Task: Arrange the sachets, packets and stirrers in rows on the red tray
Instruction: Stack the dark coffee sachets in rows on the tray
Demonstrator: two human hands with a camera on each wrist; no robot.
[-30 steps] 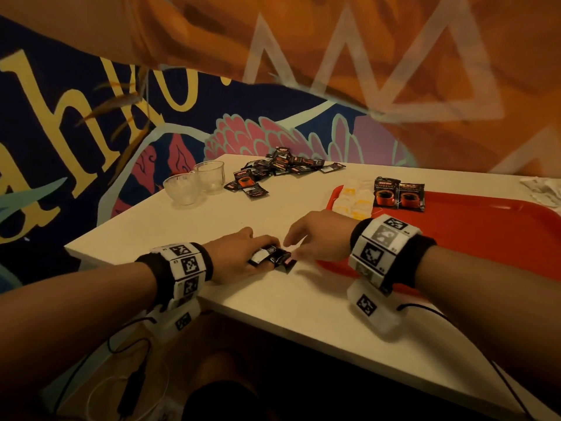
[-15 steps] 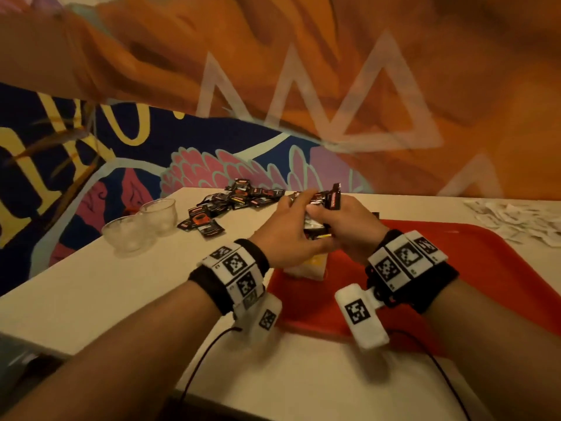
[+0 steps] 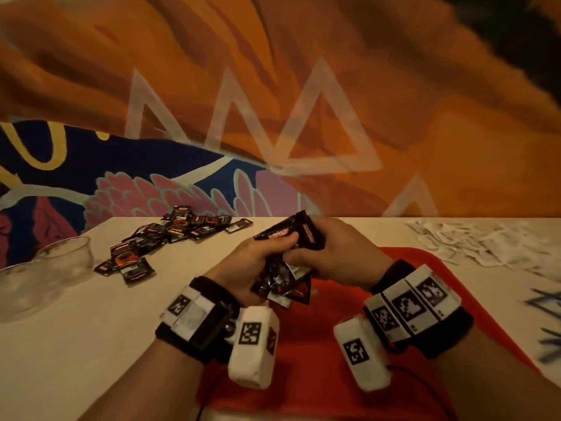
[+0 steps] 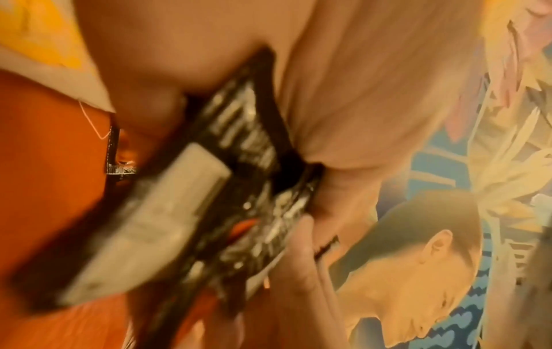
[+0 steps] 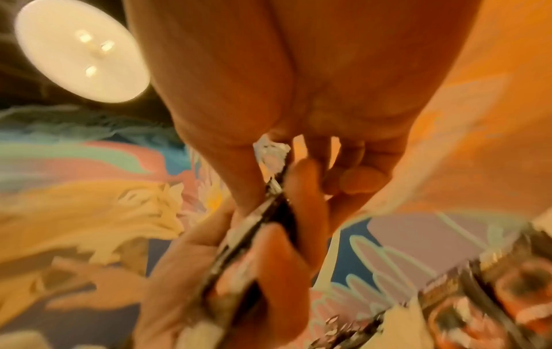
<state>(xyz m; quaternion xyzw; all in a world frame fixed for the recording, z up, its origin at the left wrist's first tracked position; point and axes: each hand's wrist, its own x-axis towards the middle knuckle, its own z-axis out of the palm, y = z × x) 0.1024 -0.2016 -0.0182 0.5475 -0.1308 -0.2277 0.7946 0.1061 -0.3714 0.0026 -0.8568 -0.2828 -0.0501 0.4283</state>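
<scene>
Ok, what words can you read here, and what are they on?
"KOPIKO", roughly, blurred: red print on the held packet.
Yellow wall letters: cut off, unreadable.
Packet pile: too small.
Wristbands: square codes, no words.

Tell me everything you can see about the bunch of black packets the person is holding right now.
The bunch of black packets is several small, glossy, foil-like sachets with red and white print, fanned unevenly so their corners splay out at the bottom. It is held in the air above the near left part of the red tray, not resting on it. The left hand grips it from the left with the thumb across the top packet, and the right hand grips it from the right. Its exact count cannot be told.
</scene>
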